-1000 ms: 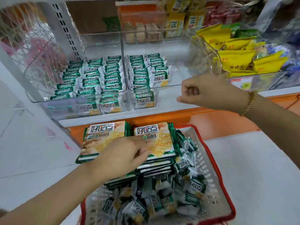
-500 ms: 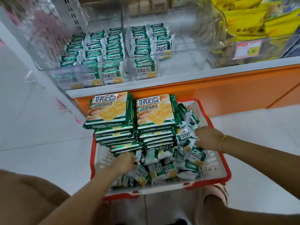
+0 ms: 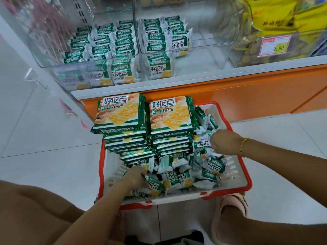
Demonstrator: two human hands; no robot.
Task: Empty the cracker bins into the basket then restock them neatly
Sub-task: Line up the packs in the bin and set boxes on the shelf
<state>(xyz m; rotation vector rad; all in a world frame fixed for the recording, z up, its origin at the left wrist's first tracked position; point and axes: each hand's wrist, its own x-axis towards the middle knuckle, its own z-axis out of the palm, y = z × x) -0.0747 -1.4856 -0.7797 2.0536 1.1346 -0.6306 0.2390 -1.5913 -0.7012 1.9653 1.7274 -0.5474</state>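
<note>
In the head view we have both hands down in the basket (image 3: 177, 198): the left hand (image 3: 134, 177) at its near-left corner and the right hand (image 3: 224, 142) by its right rim. Each has fingers curled into the loose cracker packs (image 3: 177, 177) heaped between them. Whether either has closed on a pack we cannot tell. The half-filled bin (image 3: 203, 55) sits beyond the basket's far rim, nearer our right hand.

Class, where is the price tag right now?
In the head view, the price tag sits upper right, on the clear bin of yellow packets.
</note>
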